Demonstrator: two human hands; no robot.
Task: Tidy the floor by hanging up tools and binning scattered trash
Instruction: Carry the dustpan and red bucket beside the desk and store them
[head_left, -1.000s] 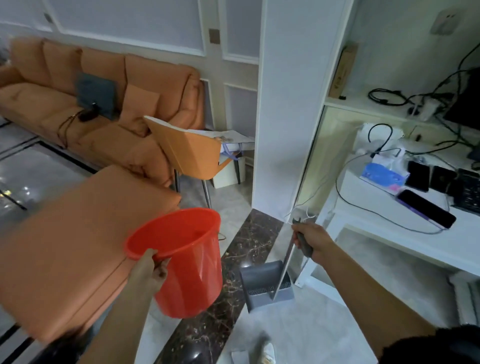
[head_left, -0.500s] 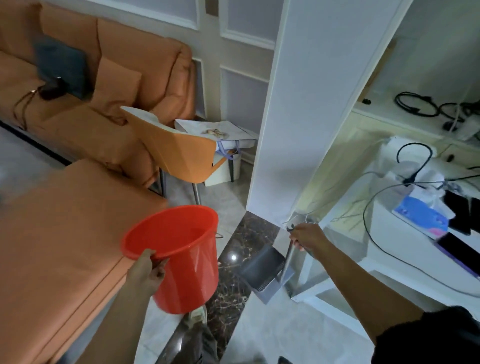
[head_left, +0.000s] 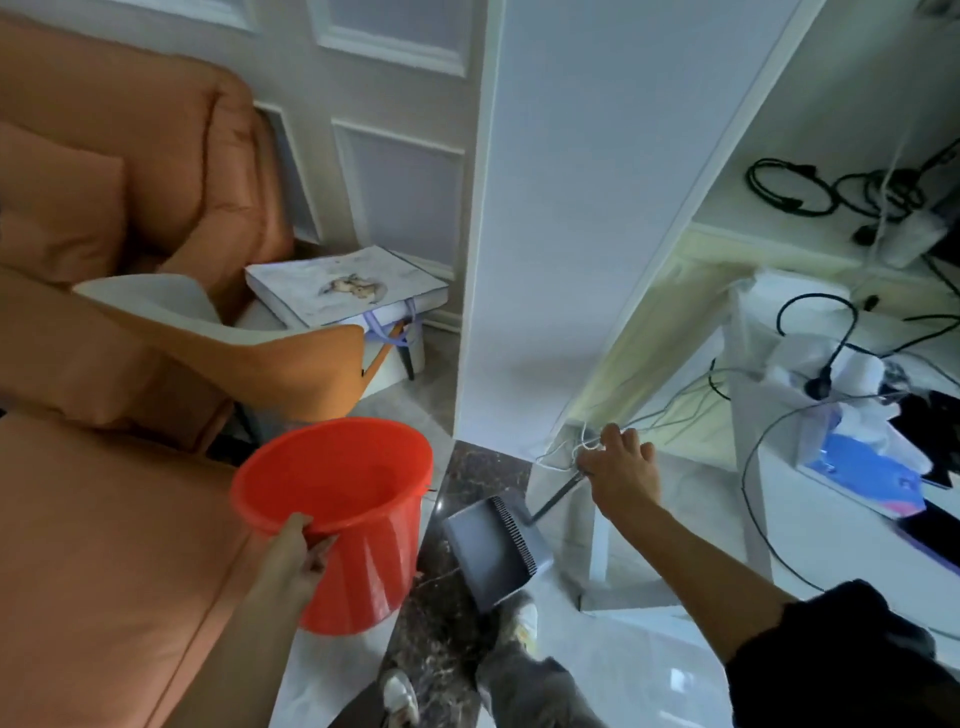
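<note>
1. Left grip (head_left: 289, 555) is closing round the near rim of the red bucket (head_left: 363, 582), thumb outside and fingers curling over the lip. The bucket is hanging upright off the floor, beside the orange sofa (head_left: 104, 519). No trash is showing inside it.
2. The dustpan (head_left: 491, 558) is sitting low between the two grips, over the dark marble strip of the floor (head_left: 467, 473). Whether it is touching the floor cannot be told.
3. Its handle (head_left: 557, 493) is running on a slant, up and to the right from the pan into the right grip (head_left: 621, 470). So the pan is lying down and to the left of that grip.
4. Right grip is clamping the top end of the handle, fingers curled. It is the nearer one to the foot of the white pillar (head_left: 561, 234).
5. A thin white cord (head_left: 558, 451) is looping just beside those fingers. Judgement: hanging the pan is turning on getting the handle top onto this spot.
6. Any hook is hidden; the handle's tip is lost under the fingers.
7. The desk (head_left: 831, 545) with its cables is standing to the right, apart from the grip.
</note>
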